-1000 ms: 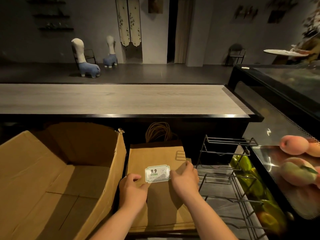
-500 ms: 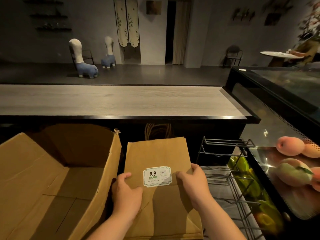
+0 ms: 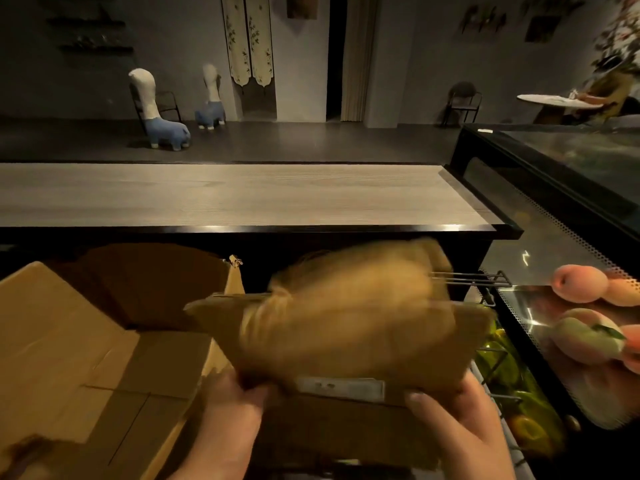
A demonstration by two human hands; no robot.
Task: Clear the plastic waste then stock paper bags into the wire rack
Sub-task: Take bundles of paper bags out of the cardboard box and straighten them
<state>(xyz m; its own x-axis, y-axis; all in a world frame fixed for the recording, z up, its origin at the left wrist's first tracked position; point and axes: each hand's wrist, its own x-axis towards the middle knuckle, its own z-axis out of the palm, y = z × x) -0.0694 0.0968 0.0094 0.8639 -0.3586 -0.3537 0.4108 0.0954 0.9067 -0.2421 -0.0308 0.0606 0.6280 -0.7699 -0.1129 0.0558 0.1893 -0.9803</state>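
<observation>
Dim grey walls and a dark floor fill the far side of the room, where two blue-and-white animal-shaped stools (image 3: 162,112) stand near a doorway hung with a pale floral curtain (image 3: 248,39). Closer in, a long pale wood-grain bench (image 3: 221,195) with a dark edge runs across the view.

Below the bench edge, a stack of flat brown paper bags (image 3: 349,327) is held up and tilted, its upper part smeared by motion blur. A pale rectangular label (image 3: 341,388) shows on the lower face of the stack. The person's left hand (image 3: 230,407) grips the stack's lower left corner, fingers curled onto it. The right hand (image 3: 453,415) grips the lower right corner, with the thumb lying on the front face. How many bags the stack holds cannot be told.

To the left sits a large open brown cardboard box (image 3: 90,341), its flaps standing up; the stack's left corner overlaps the box's right wall in the view. To the right, just behind the stack, the grey wire rack (image 3: 485,282) shows its top bars, and lower wire tiers appear beside the right hand. Further right, a dark glass display case (image 3: 554,188) holds pink peaches (image 3: 578,284) on a shiny tray, with green and yellow fruit (image 3: 502,362) below.
</observation>
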